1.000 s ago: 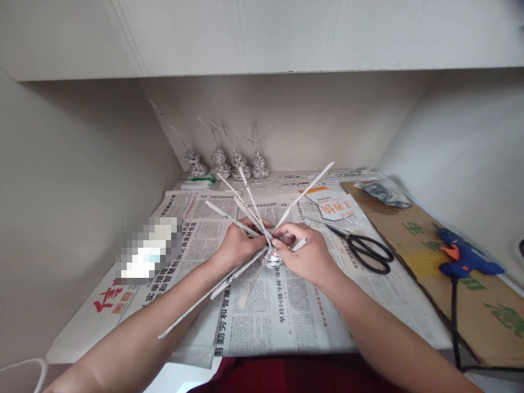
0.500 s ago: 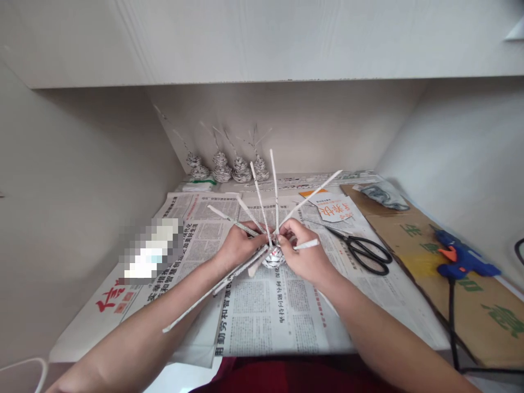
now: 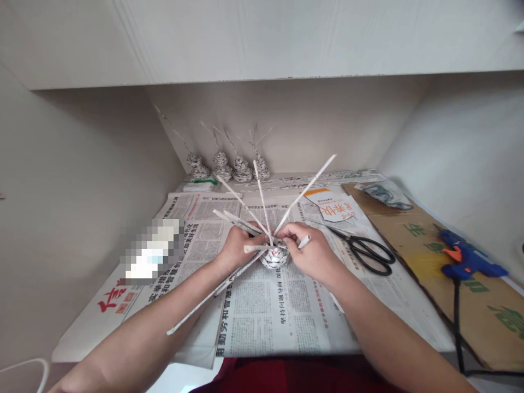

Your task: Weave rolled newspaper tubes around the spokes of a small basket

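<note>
Between my hands sits a small round woven paper body (image 3: 275, 257), with several rolled-paper sticks (image 3: 262, 195) fanning out from its top. My left hand (image 3: 241, 245) is closed at its left upper rim, fingers around the sticks there. One long stick (image 3: 196, 316) runs back under that hand along my left forearm. On the other side my right hand (image 3: 305, 245) pinches a paper stick at the rim, its short end (image 3: 304, 242) poking out past the fingers. The fingertips of both hands are partly hidden among the sticks.
Newspaper sheets (image 3: 262, 322) cover the table. Black scissors (image 3: 368, 252) lie right of my hand, beside a torn printed packet (image 3: 335, 206). A blue glue gun (image 3: 470, 256) rests on cardboard (image 3: 426, 251). Several woven gourd shapes (image 3: 242, 170) and loose paper sticks (image 3: 327, 179) line the back.
The sticks have shifted: an upright one no longer stands up, and a short one now points left across the body's top. The woven body has turned slightly in my hands.
</note>
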`<state>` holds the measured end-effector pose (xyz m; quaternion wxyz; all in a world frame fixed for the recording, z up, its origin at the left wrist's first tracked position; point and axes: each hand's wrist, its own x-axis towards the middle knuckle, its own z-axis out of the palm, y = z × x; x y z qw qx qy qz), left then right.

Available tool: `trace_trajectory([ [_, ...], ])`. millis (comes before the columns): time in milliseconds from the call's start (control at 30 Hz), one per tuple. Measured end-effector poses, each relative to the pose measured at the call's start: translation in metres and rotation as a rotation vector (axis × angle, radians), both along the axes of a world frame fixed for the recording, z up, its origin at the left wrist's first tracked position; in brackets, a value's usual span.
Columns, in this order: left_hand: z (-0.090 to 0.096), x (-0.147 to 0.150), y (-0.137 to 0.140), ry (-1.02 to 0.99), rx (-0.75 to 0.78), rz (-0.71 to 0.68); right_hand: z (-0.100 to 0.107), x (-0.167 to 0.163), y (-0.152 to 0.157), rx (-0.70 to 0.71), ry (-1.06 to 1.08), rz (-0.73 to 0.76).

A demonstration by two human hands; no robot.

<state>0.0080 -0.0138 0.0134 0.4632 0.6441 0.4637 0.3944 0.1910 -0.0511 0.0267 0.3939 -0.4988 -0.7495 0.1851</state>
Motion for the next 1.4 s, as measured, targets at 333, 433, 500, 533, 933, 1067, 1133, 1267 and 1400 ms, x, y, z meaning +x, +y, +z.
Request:
trace_trajectory([
  [333, 0.021, -0.002, -0.007, 0.149, 0.086, -0.104, -0.005, -0.003, -0.004, 0.059, -0.148, -0.03],
  [433, 0.022, -0.002, -0.008, 0.157, 0.077, -0.069, -0.001, -0.006, -0.006, 0.118, -0.17, -0.033],
  [500, 0.022, -0.001, -0.008, 0.158, 0.063, -0.054, 0.0, -0.008, -0.007, 0.144, -0.196, -0.054],
  [533, 0.021, -0.001, -0.008, 0.157, 0.07, -0.054, -0.001, -0.008, -0.006, 0.15, -0.204, -0.068],
  [933, 0.006, 0.0, -0.002, 0.039, 0.027, -0.071, -0.01, -0.011, -0.001, 0.039, -0.053, -0.182],
  [1067, 0.011, 0.001, -0.004, 0.041, 0.033, -0.071, -0.008, -0.011, 0.0, -0.004, -0.021, -0.129],
  [1133, 0.012, 0.001, -0.004, 0.029, 0.045, -0.075, -0.008, -0.011, 0.0, 0.005, -0.011, -0.135],
  [1267, 0.009, -0.001, -0.003, 0.01, 0.066, -0.094, -0.01, -0.01, 0.001, 0.015, 0.033, -0.172],
  [1400, 0.006, -0.001, -0.003, 0.016, 0.076, -0.093, -0.009, -0.01, 0.001, 0.032, 0.008, -0.117],
])
